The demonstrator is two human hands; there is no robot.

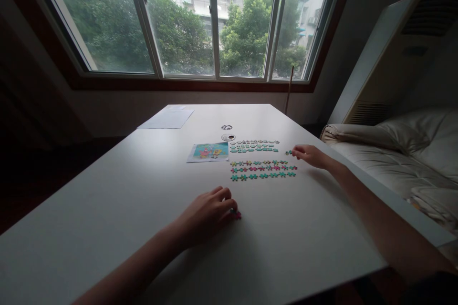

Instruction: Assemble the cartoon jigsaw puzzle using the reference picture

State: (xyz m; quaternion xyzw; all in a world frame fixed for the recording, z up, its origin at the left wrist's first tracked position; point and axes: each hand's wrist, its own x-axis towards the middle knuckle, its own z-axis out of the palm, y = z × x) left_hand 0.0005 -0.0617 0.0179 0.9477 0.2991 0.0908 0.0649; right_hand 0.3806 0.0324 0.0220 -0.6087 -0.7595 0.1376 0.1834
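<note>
My left hand (209, 209) rests on the white table (143, 209) near its front, fingers curled on a small pink puzzle piece (237, 215). My right hand (310, 155) reaches further out to the right, fingertips pinched on a green puzzle piece (288, 152). Between the hands lie several rows of loose puzzle pieces (263, 169), green and pink, with more rows (254, 146) behind them. A colourful reference picture (209, 151) lies flat to the left of the rows.
Two small round items (227, 132) sit behind the pieces. Sheets of white paper (167, 117) lie at the far left of the table. A bed with pale bedding (404, 147) stands on the right. Large windows (200, 19) are behind the table.
</note>
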